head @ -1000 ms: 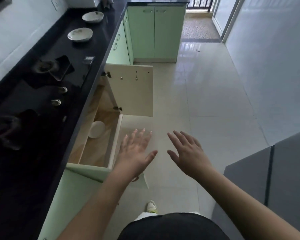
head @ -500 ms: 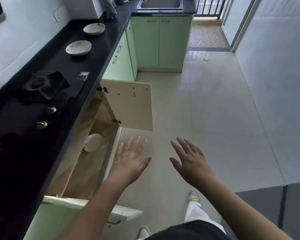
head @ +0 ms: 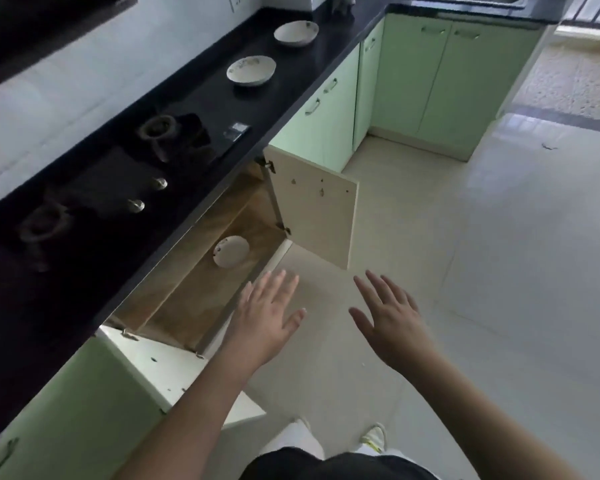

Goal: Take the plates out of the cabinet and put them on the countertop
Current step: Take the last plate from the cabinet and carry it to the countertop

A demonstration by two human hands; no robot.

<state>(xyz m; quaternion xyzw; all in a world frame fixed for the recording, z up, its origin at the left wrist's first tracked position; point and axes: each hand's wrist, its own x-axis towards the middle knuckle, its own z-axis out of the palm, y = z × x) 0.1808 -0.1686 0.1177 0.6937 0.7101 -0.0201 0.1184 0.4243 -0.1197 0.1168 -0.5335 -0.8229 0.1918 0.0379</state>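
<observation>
Inside the cabinet [head: 201, 299], one plate [head: 231, 251], beyond both hands [head: 267, 315] [head: 390, 315], empty, fingers spread.

Single head cam, wide-angle, looking forward and steeply down from standing height. The table [head: 291, 95] runs along frame left, floor [head: 482, 271] fills the right, both forearms enter from the bottom edge. No second view.

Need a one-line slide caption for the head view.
Open hands near open cabinet holding one plate; two on countertop.
</observation>
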